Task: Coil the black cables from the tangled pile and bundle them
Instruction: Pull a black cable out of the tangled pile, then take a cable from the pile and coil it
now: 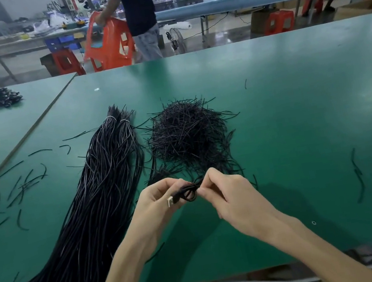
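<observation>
One green work table [300, 121]: bore all stock; loose black offcuts [15, 186] lay strewn over its left part and could be caught up in a bundle.
Long hank of black cables [102, 179]: lay left of the hands, tied with white bands [111, 119] at its far end; its near end ran off the table edge, so its own weight might drag it off.
Tangled pile of short black strands [186, 133]: sat just beyond the hands; pulling one strand would likely drag others with it.
Left hand [158, 202]: fingers curled round the coil, pinching it.
Right hand [231, 195]: thumb and forefinger pressed together on a thin strand at the coil's right side; a slackened pinch would probably let the wrap spring open.
Small black cable coil [190, 193]: held between both hands, near the table's front edge.
Silver USB plug [171, 201]: stuck out at the left hand; unsecured, it might work free.
</observation>
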The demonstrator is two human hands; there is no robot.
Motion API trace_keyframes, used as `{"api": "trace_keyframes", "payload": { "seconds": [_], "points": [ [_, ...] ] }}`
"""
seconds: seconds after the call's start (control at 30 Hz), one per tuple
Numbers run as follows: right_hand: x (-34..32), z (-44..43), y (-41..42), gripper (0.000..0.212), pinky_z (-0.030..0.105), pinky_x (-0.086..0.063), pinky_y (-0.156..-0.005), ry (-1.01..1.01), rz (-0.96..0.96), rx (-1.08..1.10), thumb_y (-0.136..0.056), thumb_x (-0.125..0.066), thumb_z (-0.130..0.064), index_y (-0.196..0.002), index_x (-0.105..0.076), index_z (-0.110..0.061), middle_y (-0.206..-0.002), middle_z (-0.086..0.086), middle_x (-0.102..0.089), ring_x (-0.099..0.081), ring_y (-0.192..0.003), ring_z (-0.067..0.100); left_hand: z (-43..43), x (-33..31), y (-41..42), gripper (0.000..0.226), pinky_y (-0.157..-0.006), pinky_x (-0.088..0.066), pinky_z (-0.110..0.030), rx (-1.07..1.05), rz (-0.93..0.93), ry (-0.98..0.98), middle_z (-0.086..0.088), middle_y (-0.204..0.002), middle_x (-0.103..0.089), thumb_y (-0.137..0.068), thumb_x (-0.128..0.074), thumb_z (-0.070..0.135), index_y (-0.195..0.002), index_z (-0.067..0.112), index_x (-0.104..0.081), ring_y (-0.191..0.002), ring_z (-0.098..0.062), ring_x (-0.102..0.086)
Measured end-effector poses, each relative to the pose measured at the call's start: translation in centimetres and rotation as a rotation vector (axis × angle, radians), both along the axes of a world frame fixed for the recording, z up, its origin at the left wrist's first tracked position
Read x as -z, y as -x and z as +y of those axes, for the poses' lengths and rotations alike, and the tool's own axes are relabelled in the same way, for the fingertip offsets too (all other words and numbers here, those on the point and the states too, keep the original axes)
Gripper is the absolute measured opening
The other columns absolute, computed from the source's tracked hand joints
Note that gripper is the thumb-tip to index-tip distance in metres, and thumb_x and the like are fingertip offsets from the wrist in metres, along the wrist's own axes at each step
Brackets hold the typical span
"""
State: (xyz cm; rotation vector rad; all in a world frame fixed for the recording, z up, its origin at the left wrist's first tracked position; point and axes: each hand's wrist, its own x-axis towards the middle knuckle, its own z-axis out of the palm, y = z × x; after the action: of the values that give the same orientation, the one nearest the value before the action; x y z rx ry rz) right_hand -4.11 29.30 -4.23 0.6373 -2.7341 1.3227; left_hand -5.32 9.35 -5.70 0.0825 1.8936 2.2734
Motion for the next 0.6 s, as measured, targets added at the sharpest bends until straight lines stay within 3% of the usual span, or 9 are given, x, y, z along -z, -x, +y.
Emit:
{"api": "trace_keyframes", "payload": {
  "seconds": [0.07, 0.17, 0.27, 0.4, 0.5, 0.6],
  "points": [
    [-0.1, 0.1, 0.2, 0.021, 0.026, -0.040, -0.059, -0.039, 0.041, -0.018, -0.104, -0.054, -0.035, -0.085, -0.047, -0.028, -0.065, -0.016, -0.053, -0.052, -0.065, 0.012, -0.4, -0.1, -0.1, 0.018, -0.089, -0.055, -0.035, 0.053, -0.022, -0.010, -0.011, -0.092, -0.074, -0.090, -0.073, 0.026, -0.096, 0.010, -0.079, -0.088, -0.019, -0.069],
    [0.0, 0.3, -0.1, 0.021, 0.026, -0.039, -0.063, -0.170, 0.119, -0.069, -0.105, -0.051, -0.034, -0.088, -0.044, -0.026, -0.073, -0.016, -0.054, -0.053, -0.070, 0.013, -1.6, -0.6, -0.3, 0.027, -0.076, -0.058, -0.023, 0.174, -0.090, -0.035, -0.015, -0.105, -0.077, -0.084, -0.080, 0.017, -0.109, 0.011, -0.078, -0.089, -0.019, -0.074],
    [0.5, 0.0, -0.7, 0.021, 0.031, -0.041, -0.064, -0.243, 0.165, -0.095, -0.106, -0.048, -0.035, -0.088, -0.041, -0.027, -0.078, -0.014, -0.054, -0.053, -0.068, 0.015, -2.3, -0.5, -0.3, 0.038, -0.085, -0.056, -0.025, 0.217, -0.064, 0.162, -0.011, -0.117, -0.075, -0.078, -0.088, 0.012, -0.115, 0.015, -0.076, -0.099, -0.021, -0.073],
    [1.2, -0.5, -0.6, 0.023, 0.029, -0.036, -0.057, -0.040, 0.001, -0.053, -0.105, -0.053, -0.034, -0.084, -0.047, -0.027, -0.065, -0.009, -0.052, -0.046, -0.058, 0.011, -1.5, -0.3, -0.5, 0.052, -0.087, -0.057, -0.029, 0.147, -0.003, 0.126, -0.016, -0.113, -0.072, -0.071, -0.086, 0.000, -0.119, 0.010, -0.073, -0.098, -0.023, -0.069],
    [1.4, -1.0, -0.5, 0.024, 0.039, -0.036, -0.052, 0.249, -0.233, -0.007, -0.104, -0.057, -0.026, -0.083, -0.051, -0.016, -0.058, -0.003, -0.049, -0.041, -0.050, 0.015, -0.9, -0.5, -0.6, 0.041, -0.082, -0.058, -0.028, 0.076, 0.155, 0.180, -0.011, -0.102, -0.077, -0.066, -0.083, -0.008, -0.100, 0.016, -0.081, -0.095, -0.020, -0.073],
    [1.3, -1.0, -0.4, 0.024, 0.029, -0.041, -0.052, 0.345, -0.301, 0.012, -0.104, -0.057, -0.024, -0.084, -0.053, -0.012, -0.053, -0.002, -0.054, -0.048, -0.046, 0.015, -0.5, -0.6, -0.6, 0.034, -0.077, -0.059, -0.028, 0.029, 0.311, 0.234, -0.009, -0.092, -0.077, -0.070, -0.077, -0.021, -0.092, 0.005, -0.078, -0.089, -0.020, -0.074]
  ]
}}
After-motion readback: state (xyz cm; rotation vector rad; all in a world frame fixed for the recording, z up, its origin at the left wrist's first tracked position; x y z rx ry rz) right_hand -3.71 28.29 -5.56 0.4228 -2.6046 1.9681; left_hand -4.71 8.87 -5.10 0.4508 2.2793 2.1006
